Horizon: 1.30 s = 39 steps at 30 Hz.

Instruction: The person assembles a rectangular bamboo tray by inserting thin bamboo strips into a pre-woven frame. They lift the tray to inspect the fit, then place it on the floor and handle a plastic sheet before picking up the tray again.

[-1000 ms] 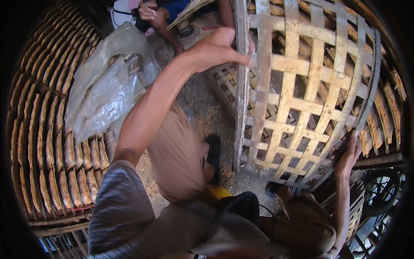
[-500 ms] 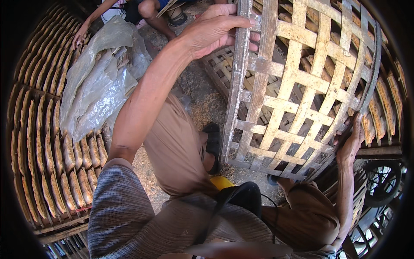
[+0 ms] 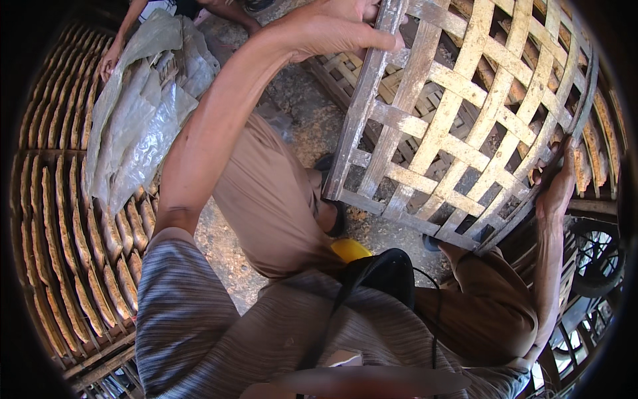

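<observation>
Between my arms I hold up a large woven bamboo lattice panel, tilted, with wide gaps in its weave. My left hand is closed around the pale, worn rim at its upper left, thumb lying over the edge. On the opposite side, my right hand grips the darker right-hand rim low down, its fingertips partly hidden behind the slats. Through the gaps I see parts of another woven bamboo piece on the ground behind.
Racks of long orange-brown pieces line the left side, partly covered by crumpled plastic sheeting. More such pieces stand at the right. Another person's hand rests by the left rack. A black wheel is at lower right.
The lattice panel has tilted, its lower left corner swinging up and left. My right hand has risen slightly with its rim. The other person's legs show less at the top.
</observation>
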Each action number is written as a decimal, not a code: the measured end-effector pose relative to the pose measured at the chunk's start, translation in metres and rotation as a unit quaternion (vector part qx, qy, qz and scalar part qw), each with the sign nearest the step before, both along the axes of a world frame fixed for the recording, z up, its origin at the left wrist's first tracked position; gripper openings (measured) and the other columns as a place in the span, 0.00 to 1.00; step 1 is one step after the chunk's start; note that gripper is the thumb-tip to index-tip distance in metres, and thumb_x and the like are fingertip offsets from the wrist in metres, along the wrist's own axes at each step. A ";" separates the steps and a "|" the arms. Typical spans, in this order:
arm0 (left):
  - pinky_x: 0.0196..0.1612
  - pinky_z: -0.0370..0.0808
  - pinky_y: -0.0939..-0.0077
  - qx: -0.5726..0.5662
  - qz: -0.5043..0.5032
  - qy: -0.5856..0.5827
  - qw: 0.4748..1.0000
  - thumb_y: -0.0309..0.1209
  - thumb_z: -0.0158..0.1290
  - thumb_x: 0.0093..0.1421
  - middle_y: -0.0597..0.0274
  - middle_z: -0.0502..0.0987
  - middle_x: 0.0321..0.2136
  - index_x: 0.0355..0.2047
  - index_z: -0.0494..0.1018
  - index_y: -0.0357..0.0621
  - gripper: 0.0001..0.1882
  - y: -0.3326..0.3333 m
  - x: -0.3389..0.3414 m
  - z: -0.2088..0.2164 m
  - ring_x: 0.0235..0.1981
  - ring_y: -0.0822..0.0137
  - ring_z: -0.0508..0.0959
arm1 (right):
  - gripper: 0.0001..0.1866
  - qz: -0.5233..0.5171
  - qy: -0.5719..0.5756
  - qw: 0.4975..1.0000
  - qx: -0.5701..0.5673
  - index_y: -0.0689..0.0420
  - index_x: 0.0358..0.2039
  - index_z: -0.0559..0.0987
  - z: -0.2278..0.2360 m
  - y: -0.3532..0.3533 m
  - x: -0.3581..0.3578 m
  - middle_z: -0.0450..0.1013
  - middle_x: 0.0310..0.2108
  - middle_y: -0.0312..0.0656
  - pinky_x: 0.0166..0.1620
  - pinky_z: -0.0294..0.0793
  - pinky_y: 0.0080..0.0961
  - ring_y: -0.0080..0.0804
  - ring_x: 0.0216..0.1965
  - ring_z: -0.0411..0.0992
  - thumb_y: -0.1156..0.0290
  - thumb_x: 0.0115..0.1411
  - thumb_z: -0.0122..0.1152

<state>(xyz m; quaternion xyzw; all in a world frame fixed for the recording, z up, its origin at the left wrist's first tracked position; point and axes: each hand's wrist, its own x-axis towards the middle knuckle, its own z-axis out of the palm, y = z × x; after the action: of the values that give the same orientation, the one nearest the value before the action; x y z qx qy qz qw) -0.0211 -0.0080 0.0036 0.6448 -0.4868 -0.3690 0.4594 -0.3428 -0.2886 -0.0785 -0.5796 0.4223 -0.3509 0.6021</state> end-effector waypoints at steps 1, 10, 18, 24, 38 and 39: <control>0.62 0.76 0.65 -0.002 -0.017 0.003 1.000 0.22 0.62 0.60 0.49 0.74 0.60 0.66 0.65 0.36 0.34 0.000 0.001 -0.003 0.61 0.59 0.74 | 0.24 -0.004 -0.010 1.000 0.006 0.48 0.58 0.76 -0.003 -0.002 0.000 0.70 0.37 0.28 0.28 0.64 0.20 0.20 0.31 0.70 0.44 0.72 0.53; 0.55 0.76 0.67 0.020 -0.026 -0.125 0.992 0.33 0.66 0.60 0.57 0.81 0.45 0.57 0.71 0.36 0.28 0.013 0.004 -0.042 0.47 0.67 0.80 | 0.27 -0.015 -0.011 1.000 0.011 0.48 0.60 0.74 -0.006 -0.009 -0.009 0.69 0.43 0.29 0.28 0.63 0.18 0.23 0.34 0.71 0.43 0.70 0.57; 0.52 0.74 0.66 -0.037 0.024 -0.066 0.997 0.36 0.67 0.59 0.60 0.80 0.38 0.51 0.75 0.40 0.23 0.001 -0.007 -0.048 0.46 0.66 0.79 | 0.26 -0.002 -0.036 0.999 -0.002 0.49 0.60 0.73 -0.003 -0.004 -0.013 0.69 0.44 0.31 0.25 0.64 0.17 0.23 0.33 0.73 0.45 0.71 0.56; 0.60 0.76 0.65 0.079 -0.054 -0.092 0.991 0.36 0.69 0.59 0.54 0.78 0.51 0.59 0.71 0.39 0.31 0.013 0.000 -0.047 0.57 0.62 0.76 | 0.25 -0.022 -0.054 0.998 0.012 0.49 0.60 0.73 0.001 -0.005 -0.011 0.69 0.44 0.30 0.23 0.64 0.16 0.23 0.32 0.75 0.47 0.71 0.57; 0.47 0.79 0.72 0.165 0.041 -0.043 0.984 0.25 0.69 0.56 0.61 0.79 0.39 0.56 0.68 0.36 0.30 0.021 -0.029 -0.057 0.40 0.72 0.80 | 0.26 0.005 -0.050 0.998 -0.041 0.60 0.56 0.73 -0.003 0.000 -0.010 0.72 0.43 0.39 0.23 0.71 0.19 0.30 0.34 0.81 0.48 0.74 0.52; 0.47 0.80 0.72 0.175 0.059 -0.039 0.982 0.25 0.69 0.56 0.60 0.79 0.39 0.57 0.68 0.36 0.30 0.021 -0.031 -0.055 0.40 0.72 0.81 | 0.22 -0.004 -0.062 0.998 -0.027 0.56 0.52 0.75 -0.004 -0.004 -0.011 0.73 0.41 0.35 0.23 0.68 0.20 0.28 0.32 0.81 0.49 0.73 0.55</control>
<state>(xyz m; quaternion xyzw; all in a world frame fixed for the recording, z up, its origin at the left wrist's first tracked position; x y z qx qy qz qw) -0.0522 0.0128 -0.0515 0.7567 -0.3936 -0.3949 0.3413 -0.3539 -0.2925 -0.0824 -0.5708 0.3770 -0.3998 0.6101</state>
